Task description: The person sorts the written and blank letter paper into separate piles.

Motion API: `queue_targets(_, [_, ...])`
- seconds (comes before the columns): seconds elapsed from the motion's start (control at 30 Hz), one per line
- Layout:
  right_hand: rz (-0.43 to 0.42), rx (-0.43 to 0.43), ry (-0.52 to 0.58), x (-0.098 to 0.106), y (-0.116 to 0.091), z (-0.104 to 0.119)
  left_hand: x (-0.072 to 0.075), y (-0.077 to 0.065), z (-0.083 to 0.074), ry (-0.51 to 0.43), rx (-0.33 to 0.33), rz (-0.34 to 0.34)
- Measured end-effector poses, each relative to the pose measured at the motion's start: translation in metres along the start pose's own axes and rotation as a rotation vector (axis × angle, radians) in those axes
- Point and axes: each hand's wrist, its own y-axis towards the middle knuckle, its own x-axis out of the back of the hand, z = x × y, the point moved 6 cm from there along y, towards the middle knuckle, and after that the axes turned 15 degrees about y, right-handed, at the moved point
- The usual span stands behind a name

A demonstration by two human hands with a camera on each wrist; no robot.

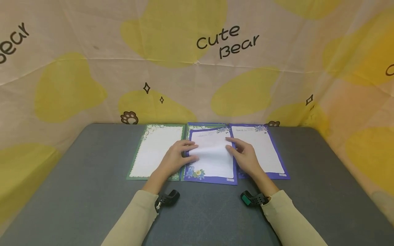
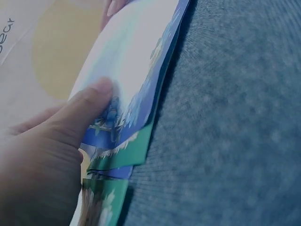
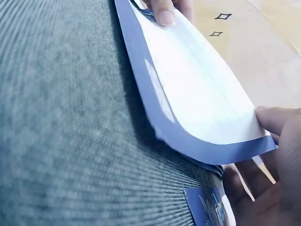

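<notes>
A white sheet of paper with a purple-blue border and blue flowers (image 1: 212, 160) lies between both hands in the head view, slightly bowed. My left hand (image 1: 178, 155) holds its left edge, with the thumb (image 2: 101, 89) pressed on the paper's face. At the right edge, my right hand (image 1: 244, 155) pinches the same sheet. The right wrist view shows that thumb (image 3: 273, 117) on top and other fingers below the sheet. Green-bordered paper (image 2: 134, 150) shows under the sheet's lower corner in the left wrist view.
To the left lies a green-bordered sheet (image 1: 160, 147), and to the right another purple-bordered one (image 1: 264, 150). More paper edges (image 1: 206, 124) show behind the held sheet. All rest on a grey table (image 1: 203, 215) before a patterned cloth (image 1: 172, 78).
</notes>
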Motion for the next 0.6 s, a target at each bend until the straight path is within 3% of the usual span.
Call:
queue_targets(0.2, [0.007,-0.012,0.095,-0.001,0.001,0.0,-0.003,0.0,0.003,0.033,0.032,0.042])
queue_targets(0.43, [-0.015,-0.015,0.137,0.0,0.001,0.0,0.002,0.0,0.01,-0.024,0.139,-0.026])
queue_targets(0.6, [-0.028,-0.023,0.171,0.001,0.001,0.0,0.002,0.0,0.009,-0.058,0.148,-0.028])
